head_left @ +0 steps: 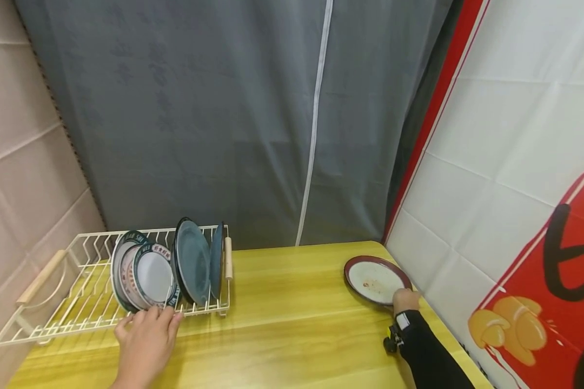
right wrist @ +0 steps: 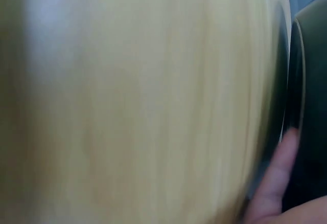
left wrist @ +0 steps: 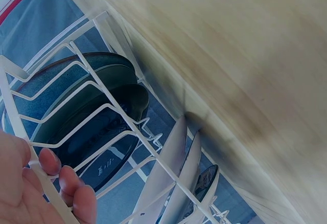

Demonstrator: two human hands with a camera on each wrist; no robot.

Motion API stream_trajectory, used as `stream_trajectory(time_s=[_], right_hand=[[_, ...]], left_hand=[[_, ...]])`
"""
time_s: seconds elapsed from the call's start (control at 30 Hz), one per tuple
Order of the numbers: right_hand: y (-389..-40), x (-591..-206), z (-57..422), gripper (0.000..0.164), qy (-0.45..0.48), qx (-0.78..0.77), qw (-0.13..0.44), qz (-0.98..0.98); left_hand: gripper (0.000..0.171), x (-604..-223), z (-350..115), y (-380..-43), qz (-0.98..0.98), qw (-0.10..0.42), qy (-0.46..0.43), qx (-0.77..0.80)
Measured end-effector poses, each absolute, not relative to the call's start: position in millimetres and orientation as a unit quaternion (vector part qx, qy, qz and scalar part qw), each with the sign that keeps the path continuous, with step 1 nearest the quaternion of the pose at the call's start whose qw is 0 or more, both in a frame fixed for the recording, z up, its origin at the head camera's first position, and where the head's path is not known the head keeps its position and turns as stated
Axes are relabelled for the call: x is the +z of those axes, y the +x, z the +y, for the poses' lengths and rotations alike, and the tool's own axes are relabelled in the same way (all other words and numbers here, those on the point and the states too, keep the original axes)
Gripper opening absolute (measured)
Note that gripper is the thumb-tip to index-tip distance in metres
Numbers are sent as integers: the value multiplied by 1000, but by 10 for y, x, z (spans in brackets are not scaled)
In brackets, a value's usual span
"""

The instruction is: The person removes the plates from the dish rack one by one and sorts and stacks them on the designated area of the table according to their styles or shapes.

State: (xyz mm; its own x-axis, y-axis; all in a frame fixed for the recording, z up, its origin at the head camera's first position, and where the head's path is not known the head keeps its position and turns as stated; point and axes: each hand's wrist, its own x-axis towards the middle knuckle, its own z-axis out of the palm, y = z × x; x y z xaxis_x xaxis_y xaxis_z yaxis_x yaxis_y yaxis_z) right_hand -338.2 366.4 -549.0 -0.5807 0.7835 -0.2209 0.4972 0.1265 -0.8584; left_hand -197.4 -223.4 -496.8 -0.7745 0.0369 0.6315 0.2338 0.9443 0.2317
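At the left end of the yellow wood-grain table (head_left: 292,329), gripping the front rail of a white wire dish rack (head_left: 73,324) with the left hand (head_left: 147,340), fingers curled round the wire. Noting inside, on edge, green-rimmed patterned dishes (head_left: 157,274), then blue plates (head_left: 196,263). Well to the right, near the table's right edge, pinching the near rim of a maroon-rimmed plate (head_left: 376,280) with the right hand (head_left: 405,302), fingers narrow. Probably at the step of handling that plate while steadying the rack; likely calling next for a firm rim hold and an even tilt. Showing a white centre, reddish-brown smears, apparently dark beneath. Cannot tell whether lifted clear.
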Motion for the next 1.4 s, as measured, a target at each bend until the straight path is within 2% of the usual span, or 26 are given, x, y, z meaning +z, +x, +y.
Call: stream_trajectory(time_s=[0.17,0.3,0.6,0.87,1.07,1.17,1.4], right_hand=[[-3377,-5443,3670,69,-437,518,120,-725],[-3322,-5429,3703,74,-411,493,94,-761],[-3273,-5373,3748,58,-353,399,85,-842],[-3209,-5353,3757,55,-318,364,77,-872],[-3057,-5245,3844,60,-273,313,123,-901],[-3010,-5158,3833,57,-252,316,142,-903],[-3024,-4880,3456,54,-177,347,142,-910]], left_hand=[[25,-4963,-2243,-1974,-933,318,-72,-150],[25,-4978,-2244,-1958,-936,310,-69,-151],[22,-4959,-2273,-1938,-935,313,-62,-153],[23,-4962,-2303,-1924,-934,315,-62,-154],[24,-4987,-2261,-1936,-933,319,-69,-154],[25,-4985,-2243,-1946,-930,326,-72,-155],[22,-4948,-2235,-1951,-931,320,-72,-158]])
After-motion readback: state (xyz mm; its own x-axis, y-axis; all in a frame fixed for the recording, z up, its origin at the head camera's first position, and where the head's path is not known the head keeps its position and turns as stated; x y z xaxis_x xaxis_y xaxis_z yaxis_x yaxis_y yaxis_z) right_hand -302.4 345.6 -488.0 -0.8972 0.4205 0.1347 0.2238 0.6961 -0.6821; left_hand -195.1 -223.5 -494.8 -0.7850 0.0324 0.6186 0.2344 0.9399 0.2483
